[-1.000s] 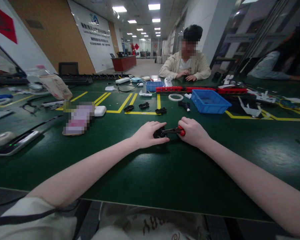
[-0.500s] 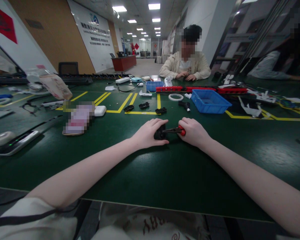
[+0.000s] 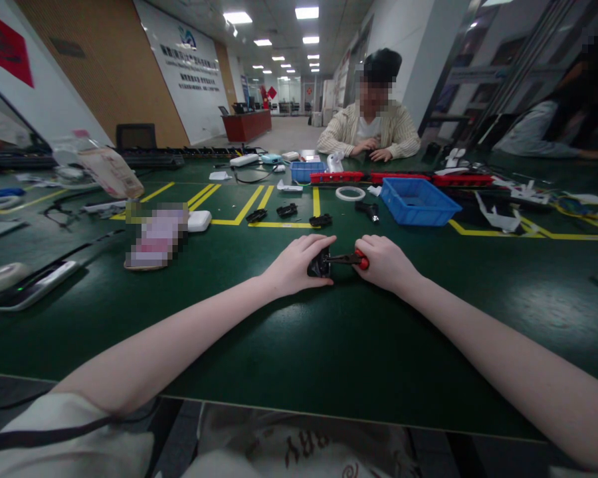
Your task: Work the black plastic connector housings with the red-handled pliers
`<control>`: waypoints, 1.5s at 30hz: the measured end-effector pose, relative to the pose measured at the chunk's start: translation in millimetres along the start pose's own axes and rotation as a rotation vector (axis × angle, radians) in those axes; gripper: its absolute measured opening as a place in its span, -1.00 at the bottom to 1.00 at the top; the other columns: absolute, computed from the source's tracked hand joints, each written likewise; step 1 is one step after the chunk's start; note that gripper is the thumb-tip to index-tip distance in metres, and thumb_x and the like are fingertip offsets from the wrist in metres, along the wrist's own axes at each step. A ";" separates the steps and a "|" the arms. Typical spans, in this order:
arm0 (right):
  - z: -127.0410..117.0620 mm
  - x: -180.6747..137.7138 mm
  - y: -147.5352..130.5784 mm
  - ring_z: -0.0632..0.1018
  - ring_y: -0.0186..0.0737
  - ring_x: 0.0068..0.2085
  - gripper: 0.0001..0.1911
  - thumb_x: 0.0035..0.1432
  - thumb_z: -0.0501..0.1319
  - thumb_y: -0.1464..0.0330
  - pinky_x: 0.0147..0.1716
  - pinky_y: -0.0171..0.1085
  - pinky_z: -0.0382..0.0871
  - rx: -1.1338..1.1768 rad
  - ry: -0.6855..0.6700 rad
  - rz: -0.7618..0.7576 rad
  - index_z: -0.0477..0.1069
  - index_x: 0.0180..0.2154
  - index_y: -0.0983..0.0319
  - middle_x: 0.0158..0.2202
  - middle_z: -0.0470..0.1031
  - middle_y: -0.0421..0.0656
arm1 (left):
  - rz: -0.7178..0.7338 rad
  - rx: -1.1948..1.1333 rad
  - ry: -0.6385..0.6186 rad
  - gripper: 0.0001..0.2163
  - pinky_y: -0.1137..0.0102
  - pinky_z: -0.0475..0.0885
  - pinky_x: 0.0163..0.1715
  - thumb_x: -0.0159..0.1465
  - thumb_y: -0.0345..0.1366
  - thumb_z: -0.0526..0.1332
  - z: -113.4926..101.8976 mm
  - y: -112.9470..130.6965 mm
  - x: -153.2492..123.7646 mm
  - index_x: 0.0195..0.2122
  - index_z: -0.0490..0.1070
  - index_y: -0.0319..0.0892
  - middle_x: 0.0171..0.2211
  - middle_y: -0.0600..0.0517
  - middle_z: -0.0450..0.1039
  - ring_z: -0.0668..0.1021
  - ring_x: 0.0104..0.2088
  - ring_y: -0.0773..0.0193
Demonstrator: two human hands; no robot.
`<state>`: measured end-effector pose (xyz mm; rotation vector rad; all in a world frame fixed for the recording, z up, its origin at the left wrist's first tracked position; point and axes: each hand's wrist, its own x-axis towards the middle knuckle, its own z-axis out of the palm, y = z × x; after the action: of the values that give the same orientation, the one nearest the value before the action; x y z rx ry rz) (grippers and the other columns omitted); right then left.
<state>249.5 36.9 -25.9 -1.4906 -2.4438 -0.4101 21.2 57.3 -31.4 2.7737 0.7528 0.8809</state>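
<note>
A black part (image 3: 319, 263) is held in the left hand (image 3: 299, 263), its grip half-curled. Tapered, red-handled pliers (image 3: 346, 259) are clasped tight in the right hand (image 3: 383, 262) above the smooth green worktop (image 3: 329, 352).

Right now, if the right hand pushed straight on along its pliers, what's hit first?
Likely the black part in the left hand; the pliers in the right hand seem to reach it at their tips, though contact is unclear.

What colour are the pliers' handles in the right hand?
The handles are red where they show, best in the head view.
</note>
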 end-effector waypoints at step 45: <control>-0.6 -0.6 0.1 0.40 -0.12 -0.31 -0.95 0.01 0.14 0.41 -0.29 -0.22 0.23 0.047 -0.018 0.029 0.27 -0.40 0.22 -0.36 0.41 -0.05 | 0.094 0.141 -0.094 -0.34 0.13 0.30 0.06 0.17 -0.04 0.29 -5.6 4.7 0.4 0.21 0.16 -0.28 0.09 -0.20 0.34 0.38 0.06 0.02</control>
<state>249.8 36.2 -25.6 -1.5147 -2.4250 -0.3334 20.3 53.3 -25.4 2.9726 0.6996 0.7324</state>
